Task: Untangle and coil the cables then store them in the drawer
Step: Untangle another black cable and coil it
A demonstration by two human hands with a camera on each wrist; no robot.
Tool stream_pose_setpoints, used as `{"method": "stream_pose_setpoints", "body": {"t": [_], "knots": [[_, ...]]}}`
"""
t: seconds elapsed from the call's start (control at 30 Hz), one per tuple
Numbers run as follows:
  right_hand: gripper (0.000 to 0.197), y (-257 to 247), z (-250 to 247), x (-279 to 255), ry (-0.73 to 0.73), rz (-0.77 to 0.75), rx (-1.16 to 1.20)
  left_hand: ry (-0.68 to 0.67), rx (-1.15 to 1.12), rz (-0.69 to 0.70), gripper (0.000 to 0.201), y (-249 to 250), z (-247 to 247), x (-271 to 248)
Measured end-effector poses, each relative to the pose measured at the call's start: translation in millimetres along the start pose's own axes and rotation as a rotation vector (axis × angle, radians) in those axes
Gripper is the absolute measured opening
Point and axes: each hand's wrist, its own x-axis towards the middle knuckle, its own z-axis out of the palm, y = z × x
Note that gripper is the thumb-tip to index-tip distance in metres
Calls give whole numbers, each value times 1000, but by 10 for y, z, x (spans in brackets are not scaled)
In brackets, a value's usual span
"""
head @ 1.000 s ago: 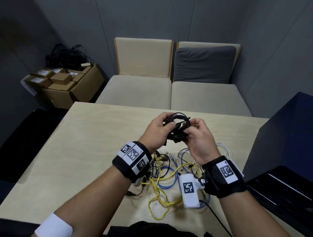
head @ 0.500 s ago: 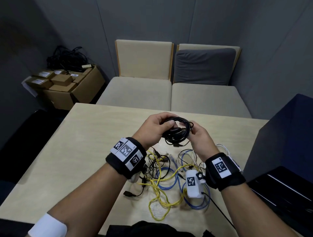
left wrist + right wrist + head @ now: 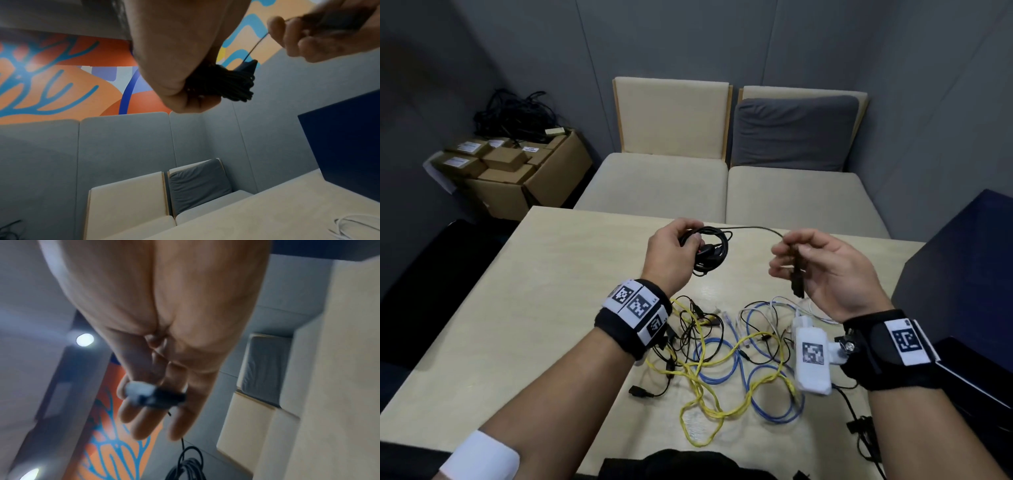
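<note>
My left hand [image 3: 677, 253] grips a coil of thin black cable [image 3: 711, 249] above the table; the bundle [image 3: 226, 84] pokes out of the fist in the left wrist view. From the coil a single strand [image 3: 753, 229] runs right to my right hand [image 3: 815, 263], which pinches the cable's black plug end [image 3: 797, 277]. The plug [image 3: 152, 396] lies across the fingers in the right wrist view, with the coil [image 3: 189, 464] below. Under both hands a tangle of yellow [image 3: 709, 387], blue [image 3: 726, 363], white [image 3: 784, 308] and thin black cables [image 3: 688, 325] lies on the table [image 3: 517, 308].
A dark blue cabinet [image 3: 969, 274] stands at the table's right edge, with a dark open compartment [image 3: 962, 373] lower down. Beige seats [image 3: 661, 185] and a grey cushion [image 3: 794, 133] lie beyond the table. Cardboard boxes [image 3: 517, 171] with black cables sit at the back left.
My hands have drawn apart. The right hand pulled the plug end out of the coil to the right, so a strand now spans between them; the left hand kept the coil.
</note>
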Motion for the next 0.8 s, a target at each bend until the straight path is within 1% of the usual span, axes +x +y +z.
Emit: {"method": "stream_pose_setpoints", "body": {"t": [0.03, 0.1, 0.17, 0.23, 0.33, 0.4, 0.47, 0.57, 0.67, 0.73, 0.8], "knots": [[22, -21, 50, 4, -28, -30, -39, -6, 23, 4, 21, -5, 12, 2], [18, -32, 158, 19, -65, -101, -201, -15, 56, 11, 21, 0, 30, -4], [22, -41, 269, 47, -54, -149, -361, -28, 70, 17, 22, 12, 42, -16], [23, -67, 379, 92, 21, -205, -445, -63, 71, 18, 22, 23, 45, -40], [24, -69, 452, 198, 186, -313, -556, -102, 52, 11, 21, 21, 54, -75], [23, -42, 475, 258, 280, -355, -584, -119, 34, 5, 20, 23, 67, -92], [22, -5, 500, 295, 324, -358, -573, -136, 30, 6, 19, 32, 82, -101], [27, 63, 532, 305, 320, -334, -589, -146, 26, 14, 17, 42, 109, -116], [29, 154, 547, 316, 348, -327, -592, -141, 15, 24, 16, 43, 133, -128], [26, 226, 577, 299, 363, -340, -588, -136, 15, 29, 16, 30, 148, -130], [18, 307, 590, 269, 349, -355, -640, -127, 21, 43, 16, 15, 157, -125]]}}
